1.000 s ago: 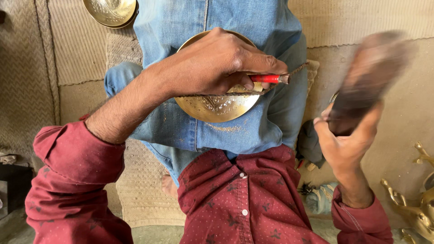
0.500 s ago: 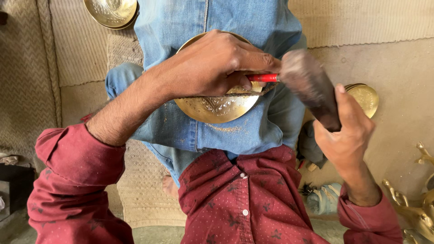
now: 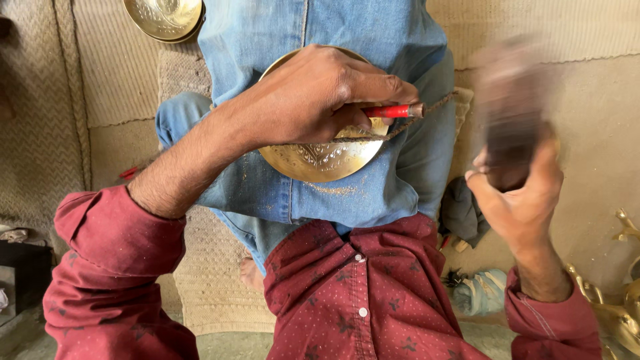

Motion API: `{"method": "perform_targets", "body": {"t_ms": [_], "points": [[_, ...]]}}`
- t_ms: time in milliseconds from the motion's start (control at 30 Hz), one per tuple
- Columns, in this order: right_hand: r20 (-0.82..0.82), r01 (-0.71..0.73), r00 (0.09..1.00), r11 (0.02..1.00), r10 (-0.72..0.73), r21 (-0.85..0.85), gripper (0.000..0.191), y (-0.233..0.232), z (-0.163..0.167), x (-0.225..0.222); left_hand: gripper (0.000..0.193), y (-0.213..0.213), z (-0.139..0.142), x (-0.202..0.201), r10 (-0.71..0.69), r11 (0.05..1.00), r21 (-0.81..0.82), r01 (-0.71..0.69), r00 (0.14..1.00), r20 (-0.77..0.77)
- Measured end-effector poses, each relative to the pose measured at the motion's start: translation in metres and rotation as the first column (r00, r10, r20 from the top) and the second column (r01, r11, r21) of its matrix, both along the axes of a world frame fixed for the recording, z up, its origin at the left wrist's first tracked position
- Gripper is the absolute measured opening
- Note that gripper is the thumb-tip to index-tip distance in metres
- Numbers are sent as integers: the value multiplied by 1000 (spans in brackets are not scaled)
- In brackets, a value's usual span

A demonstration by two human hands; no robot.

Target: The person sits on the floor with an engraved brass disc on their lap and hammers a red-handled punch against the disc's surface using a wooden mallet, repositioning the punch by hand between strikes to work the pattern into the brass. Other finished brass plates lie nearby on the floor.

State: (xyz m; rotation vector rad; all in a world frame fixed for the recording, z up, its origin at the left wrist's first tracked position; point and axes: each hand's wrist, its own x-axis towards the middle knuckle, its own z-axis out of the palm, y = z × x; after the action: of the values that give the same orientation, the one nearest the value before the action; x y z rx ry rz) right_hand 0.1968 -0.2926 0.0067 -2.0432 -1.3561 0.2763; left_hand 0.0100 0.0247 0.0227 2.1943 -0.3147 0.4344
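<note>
Second brass plate (image 3: 165, 18) — brass figures (image 3: 620, 307) nearby.

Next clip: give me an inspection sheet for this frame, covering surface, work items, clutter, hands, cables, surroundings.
Surface: woven mat on the floor; the work rests on the person's lap in blue jeans.
Work items: engraved brass plate on the lap; red-handled chisel laid against it; dark mallet, motion-blurred.
Clutter: second brass plate on the mat; grey cloth; brass pieces at lower right.
Hands: left hand grips the chisel over the plate; right hand holds the mallet raised, apart from the chisel.
Cables: nothing seen.
Surroundings: dark box at left edge.
</note>
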Motion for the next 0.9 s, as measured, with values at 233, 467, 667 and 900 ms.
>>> {"method": "perform_targets", "body": {"t_ms": [233,467,667,900], "points": [[-211,78,975,996,-66,48,87,22,15,-6,50,-1,1,-3,41,999,-29,-42,998,-38],[-381,146,918,988,-115,55,71,28,21,2,51,-3,1,-1,47,998,-38,-49,998,-53],[-239,61,968,996,-73,-59,75,16,13,12,49,-2,1,-3,50,998,-36,-51,998,-35],[-73,-25,997,1000,24,-18,83,13,8,13,46,-4,2,-8,60,993,-95,-64,997,-49]]}}
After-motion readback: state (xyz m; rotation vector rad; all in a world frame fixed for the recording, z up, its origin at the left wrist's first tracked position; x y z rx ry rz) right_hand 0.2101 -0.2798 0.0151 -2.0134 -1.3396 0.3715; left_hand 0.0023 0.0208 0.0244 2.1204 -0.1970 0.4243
